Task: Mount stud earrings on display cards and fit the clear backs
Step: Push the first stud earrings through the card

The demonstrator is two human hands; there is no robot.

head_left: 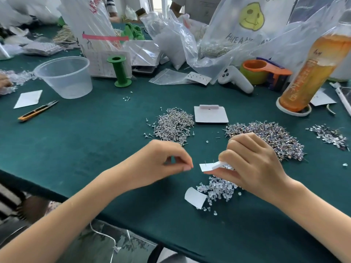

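Right hand (252,164) grips a white display card (209,166), two posts standing up from it; left hand (161,164), just beside it, pinches its fingertips together; clear backs (220,188) lie heaped below the card.

Left hand (163,162) fingertips pinched, right hand (250,164) curled, gripping

Readable text before you, one item:

1. Clear plastic bag (252,25), far right of centre on your table: a yellow smiley face printed on it, with dark capitals beneath reading "HAVE A NI… …AY"; the middle letters are lost in a fold.

Red writing on the bag (91,25) left of it and the characters on the orange bottle (311,73) cannot be read.
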